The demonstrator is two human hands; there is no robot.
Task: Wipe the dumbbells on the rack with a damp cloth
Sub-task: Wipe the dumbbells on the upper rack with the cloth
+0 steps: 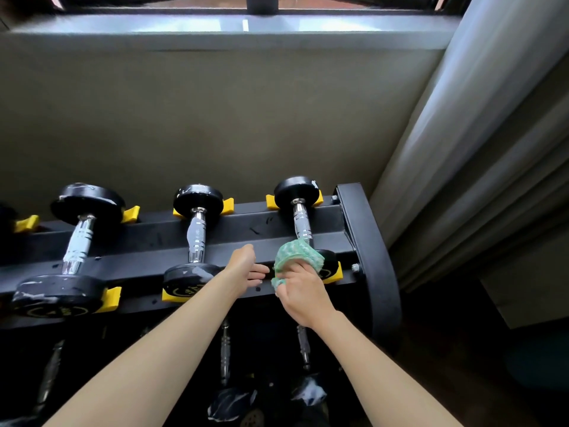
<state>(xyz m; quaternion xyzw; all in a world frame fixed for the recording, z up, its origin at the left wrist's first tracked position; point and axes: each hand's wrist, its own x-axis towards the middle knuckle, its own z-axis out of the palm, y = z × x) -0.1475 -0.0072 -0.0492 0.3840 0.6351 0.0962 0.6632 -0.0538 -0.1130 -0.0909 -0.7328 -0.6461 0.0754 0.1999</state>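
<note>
Three black dumbbells with chrome handles lie across the top tier of a black rack [246, 223] in yellow cradles. My right hand [300, 288] grips a bunched green cloth [297, 255] and presses it on the near head of the rightmost dumbbell [301, 221], which the cloth mostly hides. My left hand [246, 266] rests with relaxed fingers on the rack's front rail, between that dumbbell and the middle dumbbell [195, 232]. The left dumbbell [77, 241] has white smears on its near head.
A beige wall and a window sill [234, 26] rise behind the rack. Grey curtains [462, 149] hang at the right, close to the rack's end post [369, 248]. More dumbbells [224, 359] lie on the lower tier beneath my arms.
</note>
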